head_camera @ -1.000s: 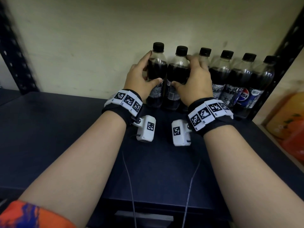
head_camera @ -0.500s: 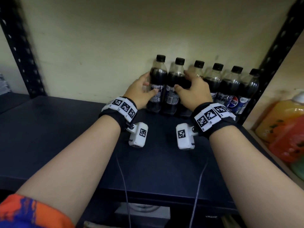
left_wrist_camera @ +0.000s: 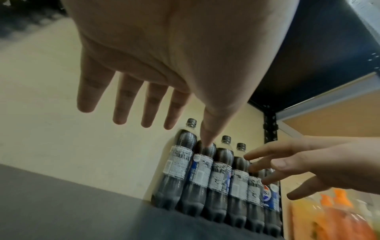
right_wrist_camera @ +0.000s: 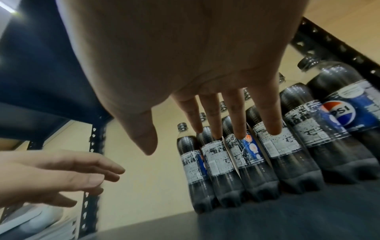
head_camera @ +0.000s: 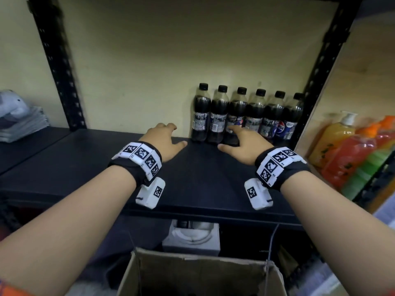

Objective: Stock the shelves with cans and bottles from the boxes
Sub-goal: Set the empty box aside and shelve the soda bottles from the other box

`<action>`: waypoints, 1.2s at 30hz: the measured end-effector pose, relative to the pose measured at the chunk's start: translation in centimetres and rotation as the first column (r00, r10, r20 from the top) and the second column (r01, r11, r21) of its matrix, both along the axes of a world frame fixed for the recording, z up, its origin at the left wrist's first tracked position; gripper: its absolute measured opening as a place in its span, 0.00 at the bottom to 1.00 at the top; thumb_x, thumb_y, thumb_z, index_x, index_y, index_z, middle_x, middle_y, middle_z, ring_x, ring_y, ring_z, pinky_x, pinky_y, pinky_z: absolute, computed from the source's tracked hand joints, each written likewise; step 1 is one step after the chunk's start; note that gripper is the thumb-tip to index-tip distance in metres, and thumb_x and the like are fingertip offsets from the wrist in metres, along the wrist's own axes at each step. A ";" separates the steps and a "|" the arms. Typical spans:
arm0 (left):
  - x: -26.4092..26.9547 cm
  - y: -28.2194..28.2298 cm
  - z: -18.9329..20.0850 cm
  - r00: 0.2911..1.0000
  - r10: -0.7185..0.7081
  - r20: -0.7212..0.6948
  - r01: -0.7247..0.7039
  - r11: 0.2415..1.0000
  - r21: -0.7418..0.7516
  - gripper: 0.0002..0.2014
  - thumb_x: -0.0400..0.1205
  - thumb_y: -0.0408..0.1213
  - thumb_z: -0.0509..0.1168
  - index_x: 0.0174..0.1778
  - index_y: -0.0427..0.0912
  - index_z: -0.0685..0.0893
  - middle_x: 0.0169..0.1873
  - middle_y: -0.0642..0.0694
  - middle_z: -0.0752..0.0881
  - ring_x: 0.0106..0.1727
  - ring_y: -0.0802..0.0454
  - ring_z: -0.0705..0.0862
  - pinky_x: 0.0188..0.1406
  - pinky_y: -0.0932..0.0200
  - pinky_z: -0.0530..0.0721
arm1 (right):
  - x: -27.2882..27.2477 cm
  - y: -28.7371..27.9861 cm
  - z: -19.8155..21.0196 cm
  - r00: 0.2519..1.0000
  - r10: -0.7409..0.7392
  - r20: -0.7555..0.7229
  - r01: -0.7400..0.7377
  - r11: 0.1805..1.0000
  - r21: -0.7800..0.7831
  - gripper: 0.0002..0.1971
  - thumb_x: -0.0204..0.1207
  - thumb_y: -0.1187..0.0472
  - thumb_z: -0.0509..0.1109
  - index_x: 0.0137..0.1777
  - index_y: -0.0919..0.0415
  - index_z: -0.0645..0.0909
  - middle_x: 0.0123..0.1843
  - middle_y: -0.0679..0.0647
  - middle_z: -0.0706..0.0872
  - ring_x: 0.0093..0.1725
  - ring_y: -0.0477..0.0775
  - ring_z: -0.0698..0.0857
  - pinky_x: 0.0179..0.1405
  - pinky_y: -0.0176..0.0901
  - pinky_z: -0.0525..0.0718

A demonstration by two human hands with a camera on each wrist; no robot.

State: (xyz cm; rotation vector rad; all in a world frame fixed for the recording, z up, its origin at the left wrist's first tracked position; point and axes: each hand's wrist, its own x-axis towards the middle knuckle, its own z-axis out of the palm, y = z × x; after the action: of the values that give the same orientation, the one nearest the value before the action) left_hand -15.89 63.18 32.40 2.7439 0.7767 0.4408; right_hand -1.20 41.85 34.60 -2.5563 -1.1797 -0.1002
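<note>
Several dark cola bottles (head_camera: 245, 116) with black caps stand upright in a row against the back wall at the right end of the dark shelf (head_camera: 192, 178). The same row of cola bottles (left_wrist_camera: 216, 175) (right_wrist_camera: 267, 146) fills both wrist views. My left hand (head_camera: 164, 138) hovers over the shelf just left of the row, fingers spread and straight (left_wrist_camera: 131, 97), holding nothing. My right hand (head_camera: 241, 144) is in front of the row's middle, fingers straight (right_wrist_camera: 236, 116) and apart from the bottles, empty.
An open cardboard box (head_camera: 203, 272) sits below the shelf's front edge, with a white box (head_camera: 192, 238) behind it. Orange and red bottles (head_camera: 352, 150) fill the unit to the right. Black uprights (head_camera: 62, 67) frame the shelf. Folded cloth (head_camera: 19, 122) lies far left.
Both hands have let go of the two leftmost bottles and pulled back toward the shelf's front, fingers now spread. The head has drawn back, showing the box below.
</note>
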 end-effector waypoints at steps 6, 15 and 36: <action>-5.3 -4.8 -2.1 0.987 -0.006 -0.163 0.008 1.000 0.015 0.38 0.81 0.66 0.63 0.84 0.51 0.66 0.78 0.41 0.71 0.75 0.37 0.74 0.70 0.38 0.79 | -4.7 -4.9 -2.5 0.996 0.000 -0.084 -0.013 0.987 -0.160 0.44 0.78 0.31 0.66 0.87 0.54 0.59 0.83 0.61 0.70 0.80 0.61 0.73 0.76 0.50 0.72; -11.7 -12.3 -4.1 0.937 -0.105 -0.333 0.078 0.993 -0.093 0.35 0.80 0.66 0.65 0.79 0.50 0.72 0.66 0.45 0.78 0.64 0.44 0.81 0.60 0.49 0.84 | -12.9 -11.5 -4.5 0.973 -0.005 -0.232 -0.068 0.949 -0.306 0.32 0.77 0.29 0.67 0.74 0.49 0.76 0.65 0.49 0.84 0.61 0.52 0.83 0.59 0.45 0.81; -7.2 -16.8 -25.3 0.637 -0.282 -0.718 -0.014 0.926 -0.376 0.20 0.75 0.58 0.74 0.45 0.43 0.90 0.36 0.49 0.91 0.39 0.52 0.90 0.42 0.56 0.86 | -10.3 -13.1 -25.0 0.886 -0.268 -0.378 -0.133 0.634 -0.761 0.37 0.71 0.31 0.72 0.73 0.55 0.80 0.72 0.54 0.83 0.66 0.61 0.83 0.66 0.53 0.81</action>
State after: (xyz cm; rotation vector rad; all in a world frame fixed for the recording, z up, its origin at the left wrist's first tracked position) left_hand -23.14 46.43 7.10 2.5390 0.6947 -0.8987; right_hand -11.51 28.77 9.58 -3.0325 -1.0502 1.2143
